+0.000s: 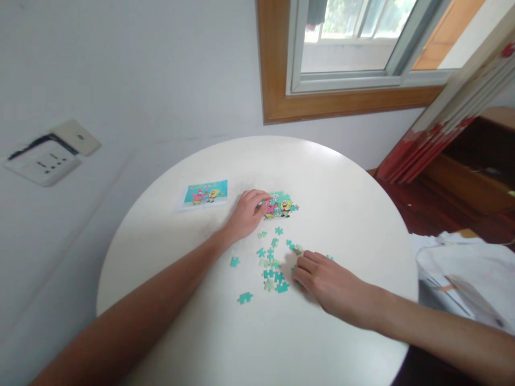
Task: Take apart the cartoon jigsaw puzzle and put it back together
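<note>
My left hand (250, 210) is bent over the left edge of a partly joined jigsaw puzzle (281, 198), thumb and fingers closed on that edge and hiding part of it. The joined section shows a pink and a yellow cartoon figure on teal. Lower right, my right hand (322, 276) has its fingers curled, with the index fingertip at a pale green puzzle piece (298, 249). Its thumb is hidden. Several loose teal and pale green puzzle pieces (278, 277) lie between the hands. Two teal pieces, one puzzle piece (234, 261) and another puzzle piece (244, 297), lie apart on the left.
A picture card (205, 194) with the same cartoon figures lies left of my left hand. Everything rests on a round white table (193, 343) against a wall. Behind are a wood-framed window (277, 107) and a curtain (418, 145). White bags or papers (470, 273) are at right.
</note>
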A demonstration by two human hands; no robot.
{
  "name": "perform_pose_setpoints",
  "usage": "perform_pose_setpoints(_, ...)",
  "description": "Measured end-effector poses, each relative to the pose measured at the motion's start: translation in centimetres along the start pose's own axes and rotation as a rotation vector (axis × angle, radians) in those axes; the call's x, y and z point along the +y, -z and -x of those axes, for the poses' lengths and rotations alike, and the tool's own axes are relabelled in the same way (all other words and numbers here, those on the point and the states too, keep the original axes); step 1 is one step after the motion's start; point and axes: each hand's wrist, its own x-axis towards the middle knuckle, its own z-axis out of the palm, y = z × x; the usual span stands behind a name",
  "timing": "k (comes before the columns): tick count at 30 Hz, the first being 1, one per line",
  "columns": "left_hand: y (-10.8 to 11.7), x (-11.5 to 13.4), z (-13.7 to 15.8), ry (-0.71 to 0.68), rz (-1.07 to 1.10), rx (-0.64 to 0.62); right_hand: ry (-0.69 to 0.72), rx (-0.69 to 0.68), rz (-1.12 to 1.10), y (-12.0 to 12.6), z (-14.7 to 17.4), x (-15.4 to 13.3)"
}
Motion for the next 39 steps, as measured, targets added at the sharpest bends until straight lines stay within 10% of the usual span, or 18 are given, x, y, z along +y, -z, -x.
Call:
perform_pose_setpoints(11,-0.1,-0.2,0.1,-0.014,0.0,0.005,-0.106,0.036,-0.094,-0.1,-0.3,0.8)
perform_pose_setpoints(28,0.1,0.0,-0.1,0.027,0.005,0.038,0.106,-0.051,-0.316,1.3,-0.8,0.7)
perform_pose_setpoints(39,-0.1,-0.1,0.1,0.008,-0.007,-0.038,-0.269,0.45,-0.679,2.2,-8.1,11.7)
